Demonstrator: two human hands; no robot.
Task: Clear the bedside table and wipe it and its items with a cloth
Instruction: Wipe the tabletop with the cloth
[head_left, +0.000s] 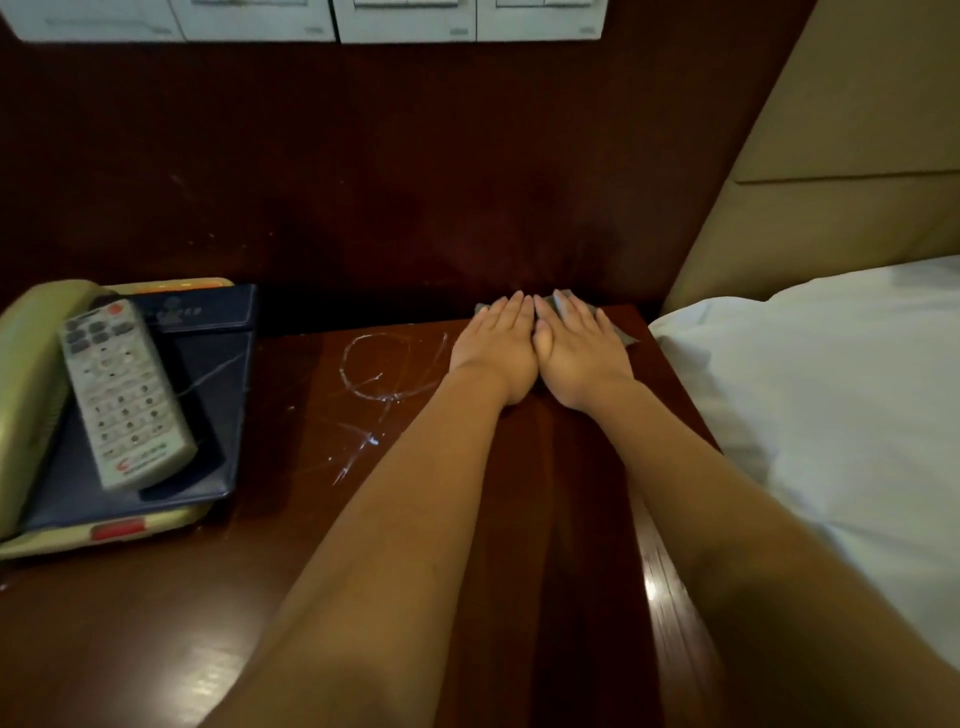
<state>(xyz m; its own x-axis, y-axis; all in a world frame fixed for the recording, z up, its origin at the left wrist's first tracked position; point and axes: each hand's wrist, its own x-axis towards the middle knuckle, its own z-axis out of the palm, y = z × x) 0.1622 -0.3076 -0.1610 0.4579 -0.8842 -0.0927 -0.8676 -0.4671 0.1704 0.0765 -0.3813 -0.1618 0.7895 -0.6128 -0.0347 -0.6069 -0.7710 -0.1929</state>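
1. Both forearms reach across the bedside table (156, 623); its near part looks glossy.
2. At left, the remote control (124, 395) lies on a dark blue folder (218, 374) laid over the telephone (31, 395). I judge that neither clearing nor wiping these items is done.
3. White ring and streak marks (374, 379) in mid-table tell me that patch is not yet wiped.
4. Farthest, my left hand (493, 353) and right hand (582, 353) press flat, fingers straight and together, on the grey cloth (626, 338) at the table's back right corner, beside the bed (805, 389).
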